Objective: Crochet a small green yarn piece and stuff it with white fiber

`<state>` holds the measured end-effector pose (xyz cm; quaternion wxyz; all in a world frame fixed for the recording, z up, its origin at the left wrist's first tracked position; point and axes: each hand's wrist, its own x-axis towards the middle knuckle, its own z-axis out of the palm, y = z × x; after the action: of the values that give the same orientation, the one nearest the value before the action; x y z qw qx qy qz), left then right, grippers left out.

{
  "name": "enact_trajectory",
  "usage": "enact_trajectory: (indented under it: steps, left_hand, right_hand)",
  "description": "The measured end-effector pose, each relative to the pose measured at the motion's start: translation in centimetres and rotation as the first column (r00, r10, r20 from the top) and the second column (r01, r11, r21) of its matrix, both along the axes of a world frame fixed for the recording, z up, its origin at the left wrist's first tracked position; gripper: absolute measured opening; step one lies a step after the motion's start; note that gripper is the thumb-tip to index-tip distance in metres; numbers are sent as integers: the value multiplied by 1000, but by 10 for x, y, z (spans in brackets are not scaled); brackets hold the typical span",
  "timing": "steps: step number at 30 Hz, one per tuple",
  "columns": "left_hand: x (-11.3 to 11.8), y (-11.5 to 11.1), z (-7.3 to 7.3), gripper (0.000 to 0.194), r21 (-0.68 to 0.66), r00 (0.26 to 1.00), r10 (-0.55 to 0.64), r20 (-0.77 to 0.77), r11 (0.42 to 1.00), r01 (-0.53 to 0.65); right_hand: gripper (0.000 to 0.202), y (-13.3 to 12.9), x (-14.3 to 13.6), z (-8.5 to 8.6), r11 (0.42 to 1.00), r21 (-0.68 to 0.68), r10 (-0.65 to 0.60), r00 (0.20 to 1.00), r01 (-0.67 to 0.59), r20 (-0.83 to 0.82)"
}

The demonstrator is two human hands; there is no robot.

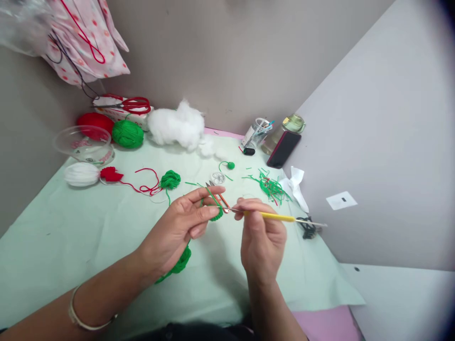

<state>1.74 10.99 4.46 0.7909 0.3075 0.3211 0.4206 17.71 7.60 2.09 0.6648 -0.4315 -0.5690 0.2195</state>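
Between thumb and fingers, my left hand (pixel 188 213) pinches a small green crochet piece (pixel 216 214), with green yarn running over the raised index finger. My right hand (pixel 262 229) grips a crochet hook (pixel 273 216) by its yellow handle. The hook's metal tip meets the green piece at my left fingertips. Just behind the hands lie small orange-handled snips (pixel 223 201), partly covered by the fingers. A loose bundle of green yarn (pixel 179 263) sits below my left wrist, partly hidden by it.
White stuffing (pixel 176 125), a green yarn ball (pixel 128 134), red scissors (pixel 137 105) and a clear plastic bowl (pixel 87 147) stand at the back left. Green yarn scraps (pixel 272 187) lie right, before a phone (pixel 283 149) and a glass jar (pixel 256 134). Walls close in the back and right.
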Motion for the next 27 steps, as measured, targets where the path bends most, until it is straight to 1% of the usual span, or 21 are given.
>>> enact_trajectory:
  steps: [2, 4, 6, 9, 11, 12, 14, 16, 17, 18, 20, 21, 22, 23, 24, 25, 27]
  left_hand:
    - [0, -2, -3, 32, 77, 998, 8, -68, 997, -3]
    - [1, -4, -6, 32, 128, 993, -7, -114, 991, 22]
    - [0, -4, -9, 30, 149, 990, -22, -139, 988, 43]
    - [-1, -3, -11, 29, 161, 987, 1, -162, 987, 25]
    - [-2, -2, -11, 31, 172, 985, 27, -172, 985, 3]
    - [-2, -2, -12, 32, 178, 983, 36, -178, 984, -4]
    - [-3, -2, -13, 33, 198, 979, 48, -200, 980, -8]
    - [-2, -4, -14, 33, 231, 966, 81, -245, 973, -23]
    - [-2, -5, -15, 33, 255, 955, 114, -273, 966, -43]
    - [-1, -7, -15, 33, 281, 943, 156, -295, 957, -70]
    - [1, -9, -14, 39, 296, 933, 207, -295, 948, -117]
    - [2, -10, -13, 44, 266, 945, 191, -264, 957, -118]
    - [2, -10, -12, 48, 205, 967, 138, -215, 974, -94]
    - [2, -9, -11, 49, 124, 987, 64, -148, 991, -46]
    - [1, -8, -9, 48, 41, 997, -7, -74, 999, 10]
    - [0, -7, -8, 44, -28, 998, -58, -7, 998, 57]
    - [-2, -4, -5, 37, -101, 994, -82, 75, 991, 89]
  right_hand:
    - [17, 2, -2, -1, 998, -44, 49, 999, -49, 8]
    - [16, 3, -2, -3, 997, -63, 50, 999, -50, -5]
    - [16, 5, 0, -6, 994, -89, 56, 995, -64, -88]
    - [18, 8, 4, -8, 979, -144, 107, 968, -142, -228]
    - [21, 8, 5, -7, 973, -153, 131, 959, -173, -251]
    - [21, 7, 5, -6, 974, -150, 133, 964, -170, -231]
    - [21, 4, 4, -3, 985, -126, 101, 987, -117, -121]
    - [22, 1, 2, -1, 998, -57, 22, 996, -17, 89]
    - [22, -1, 1, -2, 1000, 0, -29, 976, 30, 216]
    - [23, -2, -1, -2, 995, 73, -82, 934, 61, 346]
    - [21, -4, -2, -6, 967, 239, -213, 804, 91, 555]
    - [19, -4, -3, -9, 943, 317, -286, 735, 101, 615]
    - [19, -4, -3, -11, 919, 378, -347, 683, 112, 643]
    - [20, -4, -3, -13, 904, 411, -382, 663, 121, 644]
    - [22, -4, -3, -14, 901, 414, -385, 685, 132, 619]
    - [23, -4, -2, -14, 915, 379, -350, 747, 141, 565]
    - [22, -3, 0, -11, 961, 250, -211, 904, 122, 372]
